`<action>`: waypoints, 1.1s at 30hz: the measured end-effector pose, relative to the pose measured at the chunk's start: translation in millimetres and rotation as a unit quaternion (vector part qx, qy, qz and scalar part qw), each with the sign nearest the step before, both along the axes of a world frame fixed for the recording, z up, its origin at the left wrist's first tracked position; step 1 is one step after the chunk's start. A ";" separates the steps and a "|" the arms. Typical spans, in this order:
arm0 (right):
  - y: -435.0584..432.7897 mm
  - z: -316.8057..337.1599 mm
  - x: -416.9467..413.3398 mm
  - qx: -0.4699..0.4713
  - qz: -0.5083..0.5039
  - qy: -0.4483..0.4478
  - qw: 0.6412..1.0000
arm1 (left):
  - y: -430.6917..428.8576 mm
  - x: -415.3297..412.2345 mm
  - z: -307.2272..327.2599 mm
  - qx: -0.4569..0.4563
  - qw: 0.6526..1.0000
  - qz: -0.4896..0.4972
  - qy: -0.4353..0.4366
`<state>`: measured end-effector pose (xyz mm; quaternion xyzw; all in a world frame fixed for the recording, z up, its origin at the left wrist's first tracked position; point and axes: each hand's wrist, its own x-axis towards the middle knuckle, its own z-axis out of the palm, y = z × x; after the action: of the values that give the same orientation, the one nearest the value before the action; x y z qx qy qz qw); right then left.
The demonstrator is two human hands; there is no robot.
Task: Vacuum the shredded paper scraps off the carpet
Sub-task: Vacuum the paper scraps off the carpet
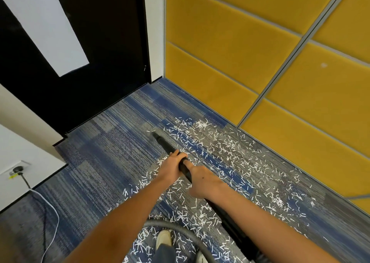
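Observation:
A black vacuum wand (166, 143) slants across the blue and grey carpet (104, 162), its nozzle tip touching down near the far left edge of the scraps. My left hand (172, 167) grips the wand from the left, further forward. My right hand (202, 182) grips it just behind. White shredded paper scraps (230, 154) lie scattered in a wide band from the nozzle to the yellow wall and back toward my feet. A grey hose (180, 228) curves across the bottom of the view.
Yellow padded wall panels (250, 52) close off the right side. A black door (96, 62) stands at the far left corner. A wall socket with a plug (18, 169) and a white cable (54, 222) sit at left. My shoe (164, 238) stands among the scraps.

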<state>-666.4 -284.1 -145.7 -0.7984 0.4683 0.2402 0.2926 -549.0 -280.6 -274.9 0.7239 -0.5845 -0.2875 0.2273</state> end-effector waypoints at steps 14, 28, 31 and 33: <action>0.5 -0.2 24.9 -0.006 0.007 -0.007 1.000 | -2.4 26.1 0.5 0.012 1.000 -0.006 0.020; 10.7 -5.1 41.2 0.003 0.017 -0.019 1.000 | 18.4 43.7 -0.8 0.017 0.999 0.013 0.026; 8.3 -5.6 29.5 -0.007 0.001 -0.012 1.000 | 8.6 29.9 1.4 0.015 0.999 -0.003 0.033; 7.1 -6.2 20.0 -0.016 -0.013 -0.011 1.000 | 1.1 17.7 7.4 0.018 0.999 -0.020 0.021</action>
<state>-646.5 -277.0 -151.9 -0.7994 0.4794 0.2201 0.2875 -531.3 -279.5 -267.5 0.7100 -0.5884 -0.3177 0.2207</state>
